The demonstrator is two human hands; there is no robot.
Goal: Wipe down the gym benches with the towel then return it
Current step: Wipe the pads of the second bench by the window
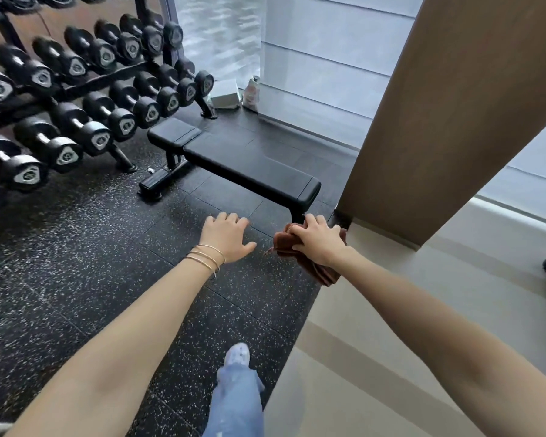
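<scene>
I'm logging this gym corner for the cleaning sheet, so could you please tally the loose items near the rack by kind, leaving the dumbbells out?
Bench: 1, black, on the floor beside the dumbbell rack.
Towel: 1, brown, gripped in the right hand; the left hand is empty.
Box: 1, white, by the window.
Bag: 1, beside the box.
Total: 4

Single head-worn wide-angle view: we look forward and steeply down over both outstretched forearms. Speckled rubber floor (76,279) fills the near field; flat bench (249,165) ahead at 12 o'clock, dumbbell rack (76,89) at 10, pillar (438,105) at 2.
</scene>
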